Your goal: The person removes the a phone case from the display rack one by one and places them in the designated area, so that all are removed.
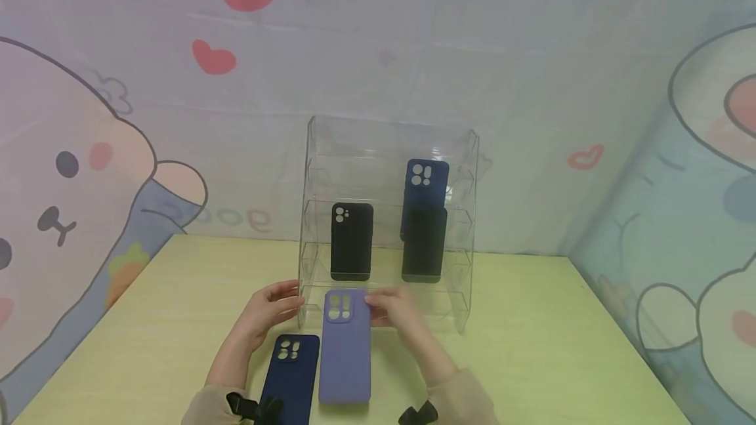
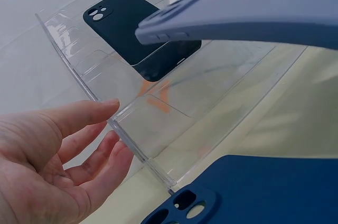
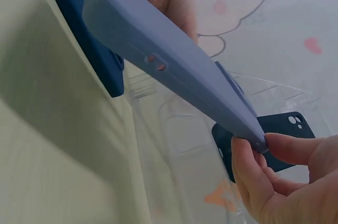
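The right hand [image 1: 392,310] pinches the lavender phone case [image 1: 345,346] by its top corner before the clear rack [image 1: 386,228], left hand [image 1: 268,313] relaxed beside it, so that thin grip could likely let it slip onto the desk [image 1: 531,359].

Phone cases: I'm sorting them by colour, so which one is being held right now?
The lilac case, pinched at its camera end by the right hand; the others are black or navy.

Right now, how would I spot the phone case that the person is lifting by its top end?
Find the clear acrylic tiered stand on the pale table. Just in front of its lowest shelf, the right hand pinches the top of a lavender phone case. It is the only pale purple one; the dark blue phone case beside it lies flat.
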Action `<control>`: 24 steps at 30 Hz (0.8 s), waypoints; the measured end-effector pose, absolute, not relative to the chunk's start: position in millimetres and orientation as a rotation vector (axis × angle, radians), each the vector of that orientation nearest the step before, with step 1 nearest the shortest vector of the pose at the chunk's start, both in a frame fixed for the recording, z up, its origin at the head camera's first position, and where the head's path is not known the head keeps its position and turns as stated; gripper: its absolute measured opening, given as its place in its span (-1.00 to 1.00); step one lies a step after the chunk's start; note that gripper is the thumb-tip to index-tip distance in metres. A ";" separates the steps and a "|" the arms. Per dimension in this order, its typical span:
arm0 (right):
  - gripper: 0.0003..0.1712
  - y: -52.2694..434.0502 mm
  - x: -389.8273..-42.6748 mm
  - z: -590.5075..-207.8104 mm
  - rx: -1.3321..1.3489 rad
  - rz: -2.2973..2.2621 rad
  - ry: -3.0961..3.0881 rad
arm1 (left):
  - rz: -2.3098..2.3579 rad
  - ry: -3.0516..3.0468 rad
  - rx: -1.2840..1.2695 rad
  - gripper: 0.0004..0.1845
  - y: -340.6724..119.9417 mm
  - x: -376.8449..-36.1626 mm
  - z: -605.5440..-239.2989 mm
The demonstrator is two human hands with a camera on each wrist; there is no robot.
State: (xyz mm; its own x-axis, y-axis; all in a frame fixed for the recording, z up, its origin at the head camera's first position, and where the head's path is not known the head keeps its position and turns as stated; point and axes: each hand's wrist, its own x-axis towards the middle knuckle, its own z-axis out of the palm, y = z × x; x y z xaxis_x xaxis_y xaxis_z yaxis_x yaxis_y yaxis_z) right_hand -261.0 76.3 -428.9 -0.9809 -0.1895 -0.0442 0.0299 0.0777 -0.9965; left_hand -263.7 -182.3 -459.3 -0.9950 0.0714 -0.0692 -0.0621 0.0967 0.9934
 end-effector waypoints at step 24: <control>-0.72 67.5 -232.5 -457.7 -0.077 -1.830 2.228 | 2.042 2.250 0.002 -0.40 -182.4 -262.8 -458.8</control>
